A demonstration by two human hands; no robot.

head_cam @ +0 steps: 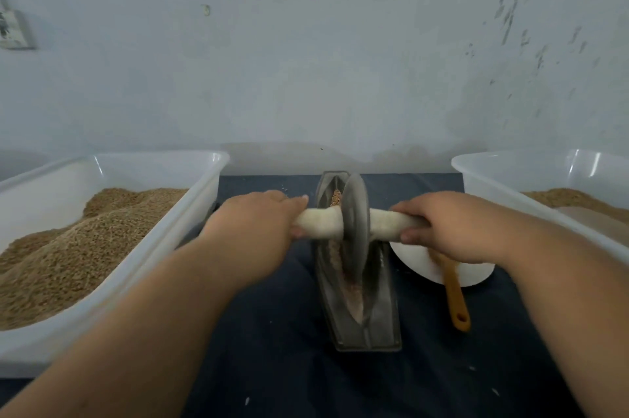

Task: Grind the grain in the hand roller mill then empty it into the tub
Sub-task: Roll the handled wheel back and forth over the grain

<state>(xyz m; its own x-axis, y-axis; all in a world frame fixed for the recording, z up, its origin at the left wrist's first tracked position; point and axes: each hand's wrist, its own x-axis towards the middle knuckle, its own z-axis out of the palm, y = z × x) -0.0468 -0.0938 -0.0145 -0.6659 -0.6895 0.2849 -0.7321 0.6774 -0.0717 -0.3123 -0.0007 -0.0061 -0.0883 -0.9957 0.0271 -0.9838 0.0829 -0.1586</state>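
My left fingers (296, 200) and right fingers (408, 210) clench the pale axle (323, 221), the best hold, either side of the wheel (355, 209) between them, heavy and rigid I reckon, standing on grain (336, 198) in its trough (383, 322).

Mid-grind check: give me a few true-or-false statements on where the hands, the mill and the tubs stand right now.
1. The left hand and the right hand both grip the handle, one on each side of the wheel. True.
2. The left tub is empty. False: it holds a heap of grain.
3. The wheel stands in the trough. True.
4. The brush lies in the left tub. False: it lies partly on the plate, right of the trough, with its orange end past the plate's edge.
5. Some whole grain shows at the trough's far end. True.
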